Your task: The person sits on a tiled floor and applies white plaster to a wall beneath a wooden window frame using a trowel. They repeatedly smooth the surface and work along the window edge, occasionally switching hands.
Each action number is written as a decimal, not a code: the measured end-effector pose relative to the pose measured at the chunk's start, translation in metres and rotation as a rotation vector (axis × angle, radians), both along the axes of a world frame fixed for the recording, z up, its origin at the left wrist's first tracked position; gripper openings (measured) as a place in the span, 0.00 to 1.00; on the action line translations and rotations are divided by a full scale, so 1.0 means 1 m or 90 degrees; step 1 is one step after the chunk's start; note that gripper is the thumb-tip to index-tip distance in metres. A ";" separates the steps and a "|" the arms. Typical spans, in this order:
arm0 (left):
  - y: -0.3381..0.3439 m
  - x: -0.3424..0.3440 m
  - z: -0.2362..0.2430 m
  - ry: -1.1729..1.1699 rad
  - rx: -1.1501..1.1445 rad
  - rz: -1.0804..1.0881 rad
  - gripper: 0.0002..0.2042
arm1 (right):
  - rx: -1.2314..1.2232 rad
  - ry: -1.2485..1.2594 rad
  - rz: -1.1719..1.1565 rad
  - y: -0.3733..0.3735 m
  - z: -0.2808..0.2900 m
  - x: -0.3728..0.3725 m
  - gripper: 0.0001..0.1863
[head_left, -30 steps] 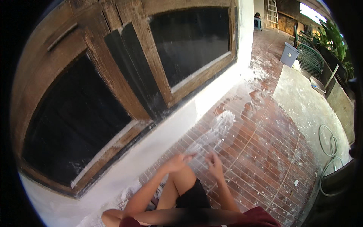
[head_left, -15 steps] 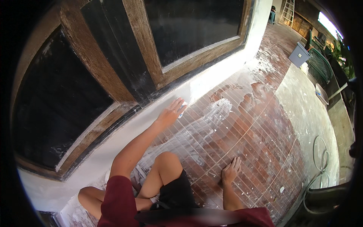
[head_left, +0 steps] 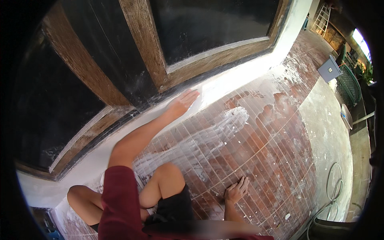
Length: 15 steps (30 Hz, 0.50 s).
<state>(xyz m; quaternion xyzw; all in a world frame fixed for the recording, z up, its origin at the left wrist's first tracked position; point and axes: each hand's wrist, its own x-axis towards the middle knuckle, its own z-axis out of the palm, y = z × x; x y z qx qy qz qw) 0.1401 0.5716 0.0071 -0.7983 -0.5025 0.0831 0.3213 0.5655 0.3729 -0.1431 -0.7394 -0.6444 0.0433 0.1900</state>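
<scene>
My left hand (head_left: 184, 103) presses against the low white wall (head_left: 222, 86) under the dark-panelled wooden frame, its fingers stretched along the surface. A small white-and-blue piece showed under these fingers a moment ago; now the hand hides it. On the reddish tiled floor (head_left: 256, 138) my right hand (head_left: 237, 190) rests palm down, fingers extended and holding nothing. White powder streaks (head_left: 224, 128) cover the tiles between my two hands.
Wooden frame bars (head_left: 144, 36) with black panels rise at the left. A grey bin (head_left: 329, 69), a green mesh item (head_left: 349, 88) and a ladder (head_left: 322, 19) stand far right. A hose (head_left: 335, 188) lies coiled at the right. My bent knees (head_left: 170, 178) are close below.
My left hand has slid up onto the wall from its lower edge, flattening and covering the white-and-blue piece. My right hand stays on the floor; the view has shifted slightly.
</scene>
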 end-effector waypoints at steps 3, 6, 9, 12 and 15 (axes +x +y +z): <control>-0.039 -0.018 0.002 0.060 0.007 0.032 0.31 | -0.004 -0.024 0.006 0.000 -0.001 0.001 0.29; -0.045 -0.017 0.010 0.104 0.013 0.033 0.32 | -0.004 -0.023 0.008 0.000 -0.001 0.001 0.31; -0.012 0.000 0.022 0.097 0.024 0.018 0.32 | -0.004 -0.028 0.011 0.001 0.000 0.000 0.31; 0.034 0.030 0.027 0.109 0.050 0.050 0.32 | -0.018 -0.020 0.009 0.001 0.001 0.000 0.31; 0.050 0.043 0.022 0.059 0.051 0.058 0.32 | -0.018 -0.031 0.015 0.002 0.000 0.001 0.32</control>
